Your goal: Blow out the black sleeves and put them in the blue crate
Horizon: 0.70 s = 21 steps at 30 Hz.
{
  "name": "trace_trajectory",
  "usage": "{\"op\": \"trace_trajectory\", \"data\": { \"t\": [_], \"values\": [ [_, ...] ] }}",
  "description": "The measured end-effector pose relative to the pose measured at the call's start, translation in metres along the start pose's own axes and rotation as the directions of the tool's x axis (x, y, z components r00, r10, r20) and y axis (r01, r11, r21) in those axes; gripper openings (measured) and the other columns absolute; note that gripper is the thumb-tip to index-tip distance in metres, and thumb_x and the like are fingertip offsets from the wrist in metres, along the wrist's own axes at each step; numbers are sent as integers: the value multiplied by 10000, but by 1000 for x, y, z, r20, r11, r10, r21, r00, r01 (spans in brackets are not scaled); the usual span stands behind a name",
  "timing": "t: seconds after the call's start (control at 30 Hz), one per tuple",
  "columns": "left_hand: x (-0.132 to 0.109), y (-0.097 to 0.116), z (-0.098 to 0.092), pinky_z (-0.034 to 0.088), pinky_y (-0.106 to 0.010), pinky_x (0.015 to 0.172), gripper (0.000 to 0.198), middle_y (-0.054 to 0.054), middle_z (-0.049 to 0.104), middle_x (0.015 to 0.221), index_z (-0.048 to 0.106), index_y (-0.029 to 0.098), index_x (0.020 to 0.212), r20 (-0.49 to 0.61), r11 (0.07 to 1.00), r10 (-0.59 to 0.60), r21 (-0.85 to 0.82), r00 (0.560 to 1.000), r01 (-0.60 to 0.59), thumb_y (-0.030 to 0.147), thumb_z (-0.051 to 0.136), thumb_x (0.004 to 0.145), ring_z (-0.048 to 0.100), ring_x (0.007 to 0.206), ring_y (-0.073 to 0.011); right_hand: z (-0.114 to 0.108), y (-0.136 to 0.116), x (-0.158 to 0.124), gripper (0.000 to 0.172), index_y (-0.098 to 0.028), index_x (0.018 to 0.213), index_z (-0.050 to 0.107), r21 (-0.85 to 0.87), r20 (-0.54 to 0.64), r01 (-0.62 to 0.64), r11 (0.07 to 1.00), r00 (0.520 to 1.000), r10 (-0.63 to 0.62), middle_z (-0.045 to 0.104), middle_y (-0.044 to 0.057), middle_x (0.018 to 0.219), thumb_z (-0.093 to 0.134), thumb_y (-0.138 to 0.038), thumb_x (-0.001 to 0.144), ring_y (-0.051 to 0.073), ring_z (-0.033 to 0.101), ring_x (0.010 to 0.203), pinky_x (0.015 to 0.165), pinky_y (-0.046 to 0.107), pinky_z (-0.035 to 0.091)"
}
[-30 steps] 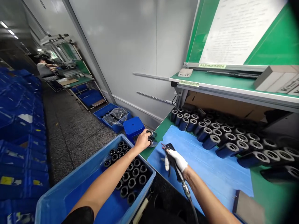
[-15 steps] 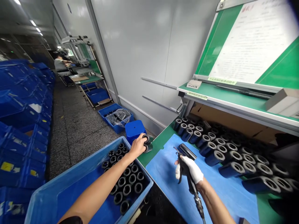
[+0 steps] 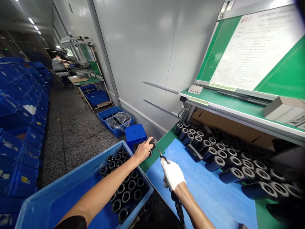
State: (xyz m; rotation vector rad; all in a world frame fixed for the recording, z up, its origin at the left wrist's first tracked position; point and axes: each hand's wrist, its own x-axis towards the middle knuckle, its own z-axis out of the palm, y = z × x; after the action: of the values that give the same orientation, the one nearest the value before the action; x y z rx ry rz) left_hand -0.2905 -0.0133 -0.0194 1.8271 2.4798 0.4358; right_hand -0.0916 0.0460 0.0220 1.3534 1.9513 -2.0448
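Observation:
My left hand (image 3: 143,151) is bare and shut on a black metal sleeve (image 3: 152,144), held above the corner of the green bench. My right hand (image 3: 172,174), in a white glove, grips a black air blow gun (image 3: 164,156). The gun's thin nozzle points up and left, a short gap from the sleeve. An air hose (image 3: 177,206) runs down from the gun. Under my right hand lies a blue mat (image 3: 202,187). Several black sleeves (image 3: 228,159) lie in rows beyond it, and several more (image 3: 126,187) stand upright in a blue crate (image 3: 78,171) below my left arm.
A blue lidded box (image 3: 135,134) sits beyond the crate. A blue bin with a plastic bag (image 3: 118,121) is on the floor. Blue crates (image 3: 19,127) line the aisle. A shelf (image 3: 238,108) overhangs the sleeves. A person (image 3: 58,63) works far down the aisle.
My right hand has moved left, toward the sleeve in my left hand, and the gun's nozzle now points at it. My left hand still holds the sleeve. The view has shifted slightly.

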Motion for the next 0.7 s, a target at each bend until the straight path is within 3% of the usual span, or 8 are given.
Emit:
{"op": "trace_trajectory", "data": {
  "t": [0.17, 0.23, 0.33, 0.43, 0.53, 0.6, 0.63, 0.7],
  "values": [
    [3, -9, -7, 560, -346, 887, 328, -51, 369, 1544, 639, 202, 936, -53, 999, 40, -6, 998, -40, -34, 476, 776, 559, 1204, -240, -10, -19, 4, 492, -233, 702, 431, 17, -17, -41, 999, 999, 41, 479, -14, 350, 343, -671, 909, 182, 466, 253, 275, 260, 356],
    [1, -16, -8, 558, -342, 874, 267, -47, 374, 1546, 642, 200, 908, -58, 992, 119, 36, 991, -117, 3, 480, 826, 559, 1194, -236, -17, -21, 3, 517, -234, 684, 414, 53, -26, -35, 998, 999, 37, 476, -14, 350, 277, -672, 921, 178, 479, 268, 289, 257, 381],
    [-5, -25, -4, 560, -337, 818, 202, -45, 359, 1560, 634, 187, 827, -52, 954, 284, 116, 957, -277, 76, 478, 893, 581, 1130, -234, -31, -19, 3, 541, -226, 671, 436, 99, 12, -43, 994, 999, 42, 473, -2, 338, 277, -684, 911, 191, 488, 268, 286, 262, 384],
    [-10, -30, 3, 557, -327, 766, 218, -58, 360, 1560, 607, 170, 759, -101, 921, 377, 148, 921, -361, 91, 469, 908, 596, 1083, -233, -50, -15, 7, 562, -222, 673, 456, 145, 39, -47, 988, 998, 42, 492, 4, 352, 271, -699, 906, 191, 505, 285, 297, 259, 396],
    [-10, -31, 5, 558, -326, 778, 256, -56, 401, 1537, 570, 167, 681, -180, 902, 427, 21, 886, -431, 63, 464, 889, 614, 1067, -225, -70, -16, 6, 521, -225, 671, 455, 165, 53, -50, 985, 998, 42, 489, -2, 345, 322, -669, 907, 183, 497, 285, 304, 252, 391],
    [-7, -29, 3, 557, -340, 852, 254, -42, 473, 1487, 568, 183, 652, -243, 887, 369, -195, 897, -418, 34, 489, 842, 627, 1072, -216, -77, -20, -5, 531, -227, 654, 445, 183, 31, -38, 982, 999, 33, 475, -12, 337, 281, -657, 918, 168, 488, 283, 315, 241, 390],
    [-4, -28, 1, 550, -348, 903, 237, -43, 528, 1439, 584, 195, 655, -290, 866, 278, -338, 916, -369, 22, 517, 804, 631, 1080, -215, -76, -22, -14, 550, -222, 646, 456, 179, 55, -37, 983, 998, 28, 482, -9, 339, 270, -661, 919, 163, 490, 286, 323, 236, 394],
    [6, -27, -5, 526, -358, 982, 205, -67, 641, 1285, 629, 209, 691, -373, 730, -75, -652, 925, -204, 8, 587, 705, 641, 1087, -224, -69, -25, -34, 558, -199, 642, 511, 103, 177, -57, 993, 983, 38, 504, 11, 341, 346, -662, 906, 160, 484, 278, 321, 226, 374]
  ]
}}
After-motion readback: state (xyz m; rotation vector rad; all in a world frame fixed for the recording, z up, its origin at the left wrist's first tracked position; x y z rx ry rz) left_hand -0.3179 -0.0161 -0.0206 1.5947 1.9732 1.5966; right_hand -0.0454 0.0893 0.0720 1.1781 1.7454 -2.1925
